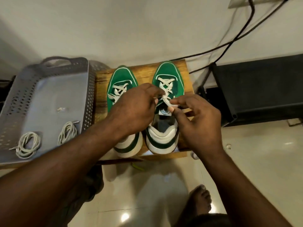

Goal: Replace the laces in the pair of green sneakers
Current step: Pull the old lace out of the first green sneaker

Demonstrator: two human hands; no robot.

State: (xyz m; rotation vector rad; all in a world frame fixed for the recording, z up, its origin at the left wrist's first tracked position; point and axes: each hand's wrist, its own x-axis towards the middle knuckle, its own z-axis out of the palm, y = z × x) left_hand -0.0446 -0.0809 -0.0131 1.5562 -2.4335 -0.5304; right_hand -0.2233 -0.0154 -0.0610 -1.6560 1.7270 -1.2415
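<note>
Two green sneakers with white soles stand side by side on a small wooden stool [101, 82], toes away from me. The left sneaker [122, 81] has its white lace crossed over the tongue. My left hand [136, 108] reaches across it and pinches the white lace [165, 89] of the right sneaker [167, 74] near the top eyelets. My right hand [196, 118] pinches the same lace's loose end between thumb and forefinger over the tongue. Two coiled white spare laces [27, 144] [68, 132] lie in a grey basket [23, 89] to the left.
The perforated grey basket stands against the stool's left side. A black box [259, 89] sits on the floor to the right, with black cables [236, 38] running along the wall behind. My bare foot [200, 200] rests on the glossy tile floor below.
</note>
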